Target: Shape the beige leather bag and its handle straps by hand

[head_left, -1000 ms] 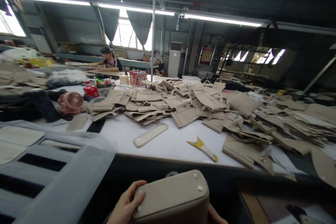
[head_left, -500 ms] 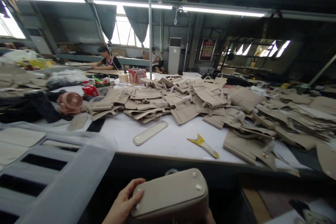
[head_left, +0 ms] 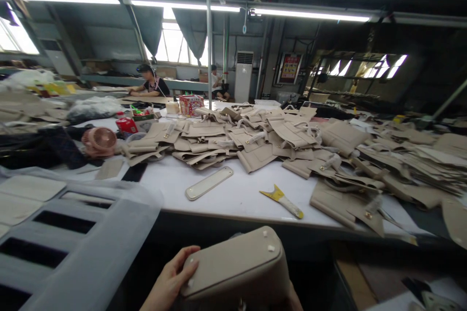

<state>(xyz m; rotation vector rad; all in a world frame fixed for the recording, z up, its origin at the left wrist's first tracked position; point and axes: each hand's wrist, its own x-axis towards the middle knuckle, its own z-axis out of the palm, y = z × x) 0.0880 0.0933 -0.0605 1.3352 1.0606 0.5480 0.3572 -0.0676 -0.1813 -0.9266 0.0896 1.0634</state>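
Observation:
Bottom-up in front of me is a beige handbag (head_left: 233, 265), its flat oval base facing up and small white pieces at the base's ends. My left hand (head_left: 175, 274) grips its left end, thumb on the base and fingers round the far side. Against the lower right side rests my right hand (head_left: 293, 299), mostly hidden behind the bag and cut off by the frame. A little metal fitting shows on the bag's near side. Beyond it on the white table lie an oval beige base panel (head_left: 209, 183) and a yellow fork-ended tool (head_left: 282, 201).
A heap of beige bag pieces (head_left: 255, 136) covers the middle and right of the table (head_left: 241, 199). At left stand a pink fan (head_left: 99, 142) and a grey slotted rack (head_left: 120, 233) under plastic film. A person (head_left: 151, 82) sits at a far table.
The handbag has tilted slightly, its right end shifting a little left and up, and more of its near side shows. Both hands stay on it.

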